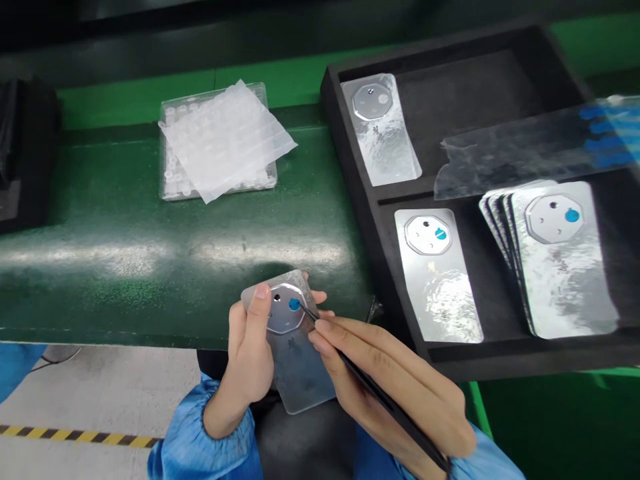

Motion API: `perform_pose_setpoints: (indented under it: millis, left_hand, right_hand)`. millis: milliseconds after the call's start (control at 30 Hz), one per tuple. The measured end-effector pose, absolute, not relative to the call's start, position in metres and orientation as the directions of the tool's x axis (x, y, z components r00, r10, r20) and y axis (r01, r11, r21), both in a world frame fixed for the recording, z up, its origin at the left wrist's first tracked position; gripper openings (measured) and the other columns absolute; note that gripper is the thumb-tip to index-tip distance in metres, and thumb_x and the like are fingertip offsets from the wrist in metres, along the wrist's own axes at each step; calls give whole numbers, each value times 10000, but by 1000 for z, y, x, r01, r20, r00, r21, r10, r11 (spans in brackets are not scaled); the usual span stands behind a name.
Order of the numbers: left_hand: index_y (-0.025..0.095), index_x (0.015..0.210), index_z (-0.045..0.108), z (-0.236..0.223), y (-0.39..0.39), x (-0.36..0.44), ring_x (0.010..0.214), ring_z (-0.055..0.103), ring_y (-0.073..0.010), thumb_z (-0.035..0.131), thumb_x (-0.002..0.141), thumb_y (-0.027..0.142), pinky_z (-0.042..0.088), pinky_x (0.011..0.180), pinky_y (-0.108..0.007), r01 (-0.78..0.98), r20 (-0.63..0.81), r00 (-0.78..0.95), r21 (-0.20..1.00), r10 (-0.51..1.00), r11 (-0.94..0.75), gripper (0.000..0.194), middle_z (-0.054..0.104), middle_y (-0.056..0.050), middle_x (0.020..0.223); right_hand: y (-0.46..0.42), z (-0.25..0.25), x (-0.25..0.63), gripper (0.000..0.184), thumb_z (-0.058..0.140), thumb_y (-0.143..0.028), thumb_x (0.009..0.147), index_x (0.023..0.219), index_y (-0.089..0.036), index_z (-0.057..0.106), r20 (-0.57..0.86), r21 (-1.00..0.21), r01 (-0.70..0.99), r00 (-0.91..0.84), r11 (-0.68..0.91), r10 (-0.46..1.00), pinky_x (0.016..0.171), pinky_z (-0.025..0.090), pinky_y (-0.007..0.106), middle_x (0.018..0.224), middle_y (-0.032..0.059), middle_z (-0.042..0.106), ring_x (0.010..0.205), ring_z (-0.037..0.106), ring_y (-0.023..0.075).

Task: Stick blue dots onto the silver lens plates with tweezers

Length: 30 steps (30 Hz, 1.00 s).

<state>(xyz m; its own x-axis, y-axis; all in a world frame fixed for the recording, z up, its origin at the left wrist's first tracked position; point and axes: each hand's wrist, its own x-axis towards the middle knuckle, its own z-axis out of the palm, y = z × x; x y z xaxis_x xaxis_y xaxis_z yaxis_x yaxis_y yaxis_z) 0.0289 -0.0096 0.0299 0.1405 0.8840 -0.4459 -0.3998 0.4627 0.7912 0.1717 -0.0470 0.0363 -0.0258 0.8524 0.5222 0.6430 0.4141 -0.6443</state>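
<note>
My left hand (250, 353) grips a silvery phone back panel (300, 373) by its upper left, thumb on the front face. The panel has an octagonal camera ring with a dark hole and a round blue sticker (294, 304) inside it. In my right hand (395, 380) is a pair of black tweezers (380, 393), held like a pen. Their tips touch or nearly touch the right edge of the blue sticker. Some fingertips show past the panel's right edge, behind it.
A black foam tray (440, 363) on the right holds several similar panels (570, 287), with a strip of clear film (515, 153) across it. At the back left, a clear box (167, 180) of small pale pieces lies under white sheets (225, 143). The green table's (100, 293) front edge is close.
</note>
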Motion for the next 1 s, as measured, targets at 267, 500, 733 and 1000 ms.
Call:
perform_pose_setpoints:
  millis: [267,500,733,1000]
  left_hand:
    - [133,969,849,31,-11,29,920,815,-304,483,1045,540,660,872,-407,-360,-449,138,807,883,467,553,846,-146,977]
    - [136,1001,841,30,-13,30,903,817,-300,518,1037,521,671,842,-406,-403,-451,136,788,882,465,504,845,-138,978]
    - [132,997,838,30,-15,30,907,819,-308,508,1044,515,676,843,-419,-396,-445,131,796,886,458,508,846,-141,987]
    - [150,1072,821,29,-15,29,930,820,-316,518,1039,514,672,862,-447,-424,-455,137,776,880,467,475,844,-139,1026]
  right_hand:
    - [-45,31,170,288,755,-26,910,1155,-177,770,537,-649,618,-40,443,843,791,716,283,1052,29,819,849,803,190]
    - [-46,33,167,227,761,-13,898,1099,-116,780,525,-652,629,-25,422,850,887,688,243,1047,57,816,896,802,188]
    - [-49,36,168,261,734,-44,934,1158,-175,766,498,-640,654,-46,403,866,857,711,291,1061,36,818,911,805,206]
    - [-52,32,169,294,723,-41,933,1198,-161,768,506,-628,660,-58,414,861,865,707,289,1068,37,819,920,806,211]
